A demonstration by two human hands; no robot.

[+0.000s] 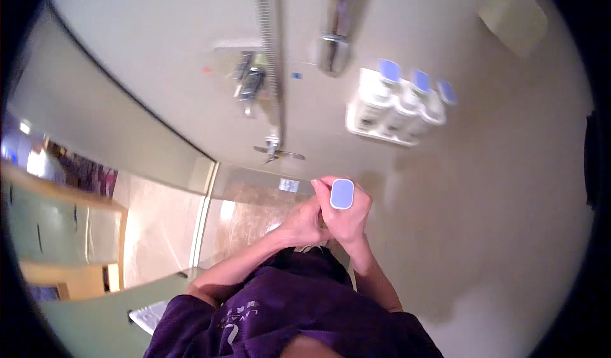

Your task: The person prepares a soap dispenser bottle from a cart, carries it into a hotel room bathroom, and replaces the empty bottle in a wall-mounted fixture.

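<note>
A pump bottle's blue, white-rimmed top (342, 194) rises out of my right hand (352, 217), whose fingers are wrapped around the part below it. The bottle's body is hidden under the hands. My left hand (304, 222) is pressed close against the right one from the left, slightly lower. Its fingers disappear behind the right hand, so I cannot tell whether they grip the bottle. Beyond my hands, a white wall rack (352, 114) carries three white pump bottles (405, 112) with similar blue tops, blurred by motion.
On the shower wall are a ribbed hose (264, 33), a mixer tap (279, 153), a metal bracket (332, 55) and a small shelf (234, 45) with blurred items. A pale box-like fitting (518, 19) is at upper right. Glass panels (114, 100) with a light-coloured frame edge (203, 215) stand at left.
</note>
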